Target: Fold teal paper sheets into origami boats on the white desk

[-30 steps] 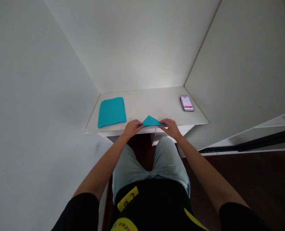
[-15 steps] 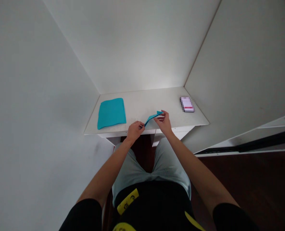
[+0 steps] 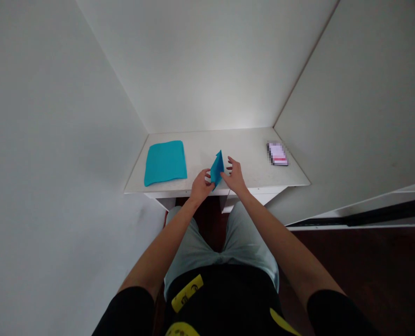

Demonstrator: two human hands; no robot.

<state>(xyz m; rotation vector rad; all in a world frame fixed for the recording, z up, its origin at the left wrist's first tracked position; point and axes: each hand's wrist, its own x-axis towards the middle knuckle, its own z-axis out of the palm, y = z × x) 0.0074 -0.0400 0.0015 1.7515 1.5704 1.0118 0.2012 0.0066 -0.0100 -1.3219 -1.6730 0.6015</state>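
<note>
A folded piece of blue paper (image 3: 217, 170) stands tilted on edge above the front of the white desk, its pointed end toward the wall. My left hand (image 3: 202, 185) grips its near lower part between thumb and fingers. At the paper's right side is my right hand (image 3: 234, 176), fingers spread apart, with the thumb close to or touching the paper's edge. To the left, a stack of flat blue sheets (image 3: 165, 162) lies on the desk.
The white desk (image 3: 252, 144) stands against a wall, with panels on both sides. A phone (image 3: 277, 154), its screen pixelated, lies at the desk's right end. Below the desk's front edge is a drawer front (image 3: 252, 196). My legs (image 3: 242, 233) are close beneath.
The folded paper has turned from lying slanted between both hands to standing upright, point away from me. My right hand has let go of its far end and its fingers have spread.
</note>
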